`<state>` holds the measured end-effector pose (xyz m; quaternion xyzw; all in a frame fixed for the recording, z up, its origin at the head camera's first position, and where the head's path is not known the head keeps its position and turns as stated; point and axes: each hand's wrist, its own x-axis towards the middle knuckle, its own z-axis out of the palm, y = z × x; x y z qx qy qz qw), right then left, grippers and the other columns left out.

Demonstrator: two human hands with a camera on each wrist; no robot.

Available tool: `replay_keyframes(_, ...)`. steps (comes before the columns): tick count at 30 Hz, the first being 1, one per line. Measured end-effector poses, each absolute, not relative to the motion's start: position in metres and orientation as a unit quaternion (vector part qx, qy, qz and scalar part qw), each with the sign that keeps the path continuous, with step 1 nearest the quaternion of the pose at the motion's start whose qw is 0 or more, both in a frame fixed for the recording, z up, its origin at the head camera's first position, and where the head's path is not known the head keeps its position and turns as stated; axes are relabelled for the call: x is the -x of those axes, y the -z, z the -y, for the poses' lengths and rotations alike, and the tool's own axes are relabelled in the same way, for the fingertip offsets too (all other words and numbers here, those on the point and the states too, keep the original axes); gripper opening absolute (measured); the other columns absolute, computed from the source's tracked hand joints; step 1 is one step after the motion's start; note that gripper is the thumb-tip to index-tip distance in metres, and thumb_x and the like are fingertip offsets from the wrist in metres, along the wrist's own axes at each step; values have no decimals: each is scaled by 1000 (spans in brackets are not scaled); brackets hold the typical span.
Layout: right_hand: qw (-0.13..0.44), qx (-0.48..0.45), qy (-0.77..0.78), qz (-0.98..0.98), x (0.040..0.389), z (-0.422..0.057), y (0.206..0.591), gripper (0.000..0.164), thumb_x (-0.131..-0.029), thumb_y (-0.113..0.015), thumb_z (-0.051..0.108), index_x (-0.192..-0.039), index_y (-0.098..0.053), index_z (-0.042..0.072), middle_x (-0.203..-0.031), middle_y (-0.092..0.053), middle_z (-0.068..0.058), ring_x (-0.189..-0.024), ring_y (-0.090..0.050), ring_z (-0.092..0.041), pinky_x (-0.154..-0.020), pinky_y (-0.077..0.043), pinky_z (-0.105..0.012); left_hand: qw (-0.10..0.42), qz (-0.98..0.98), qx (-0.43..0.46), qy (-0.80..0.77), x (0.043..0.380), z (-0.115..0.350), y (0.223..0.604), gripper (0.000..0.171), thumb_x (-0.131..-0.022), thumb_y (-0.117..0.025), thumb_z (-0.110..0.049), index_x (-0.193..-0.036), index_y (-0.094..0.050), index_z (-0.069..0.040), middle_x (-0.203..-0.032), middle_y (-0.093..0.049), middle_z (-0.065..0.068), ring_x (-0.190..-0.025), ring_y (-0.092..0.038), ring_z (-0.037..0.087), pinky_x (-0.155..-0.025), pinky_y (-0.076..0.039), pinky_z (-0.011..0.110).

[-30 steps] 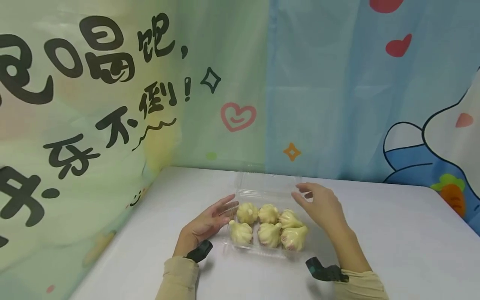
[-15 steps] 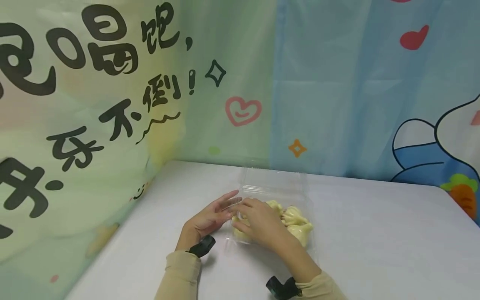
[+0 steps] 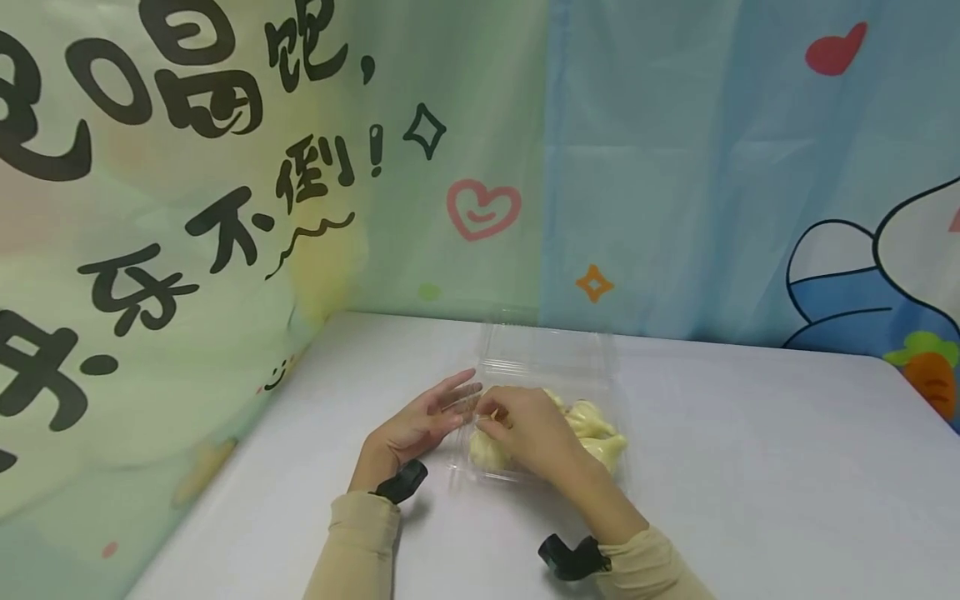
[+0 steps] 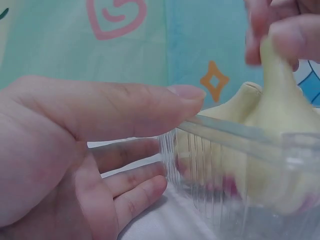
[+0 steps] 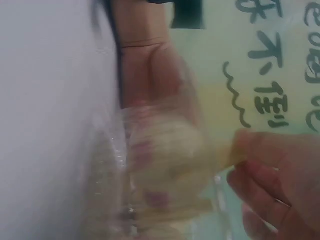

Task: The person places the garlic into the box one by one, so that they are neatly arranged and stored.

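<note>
A clear plastic box [image 3: 551, 346] with its lid folded back stands on the table, holding several pale garlic bulbs [image 3: 603, 450]. My left hand [image 3: 420, 429] lies at the box's left side, fingers extended, thumb [image 4: 187, 92] along the rim in the left wrist view. Over the left part of the box, my right hand [image 3: 532, 425] pinches the stem of one garlic bulb [image 4: 280, 95] between thumb and fingers. That bulb's lower part shows behind the clear wall [image 4: 225, 135]. The right wrist view is blurred; purple marks show on a bulb [image 5: 165, 155] there. My right hand hides some bulbs from above.
The white table [image 3: 750, 467] reaches back to a printed curtain [image 3: 630, 167] with lettering and hearts. Another printed sheet [image 3: 187, 350] runs along the left edge. A black wrist camera [image 3: 573, 557] sits on my right wrist, another camera [image 3: 403, 482] on my left.
My right hand has moved left from the box's right side to a bulb at its left, and its fingers have closed on the stem. My left hand has stayed beside the box.
</note>
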<state>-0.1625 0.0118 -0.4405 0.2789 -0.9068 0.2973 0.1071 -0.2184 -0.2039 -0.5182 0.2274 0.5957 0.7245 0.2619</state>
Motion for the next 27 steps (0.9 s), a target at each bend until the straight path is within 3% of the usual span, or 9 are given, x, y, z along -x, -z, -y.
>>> replay_keyframes(4, 89, -281, -351, 889, 165, -18, 438, 3, -84, -71, 18, -86, -70, 16, -77, -69, 10, -72, -62, -4, -66, -53, -22, 262, -593, -228, -726, 217, 206, 516, 82, -89, -65, -12, -153, -15, -17, -159, -15, 12, -146, -18, 30, -119, -14, 50)
replay_keyframes(16, 79, -301, -274, 910, 169, -29, 439, 8, -81, -74, 14, -88, -72, 11, -83, -70, 3, -77, -65, -10, -71, -54, -26, 261, -585, -227, -734, 217, 207, 515, 82, -89, -65, -11, -153, -15, -16, -159, -14, 14, -146, -17, 32, -119, -16, 50)
replay_keyframes(27, 77, -339, -246, 905, 173, -39, 444, 16, -75, -78, 9, -91, -75, 8, -85, -71, 0, -76, -66, -11, -69, -54, -21, 269, -580, -229, -734, 219, 205, 517, 83, -89, -63, -8, -154, -11, -13, -159, -13, 16, -146, -18, 31, -119, -15, 49)
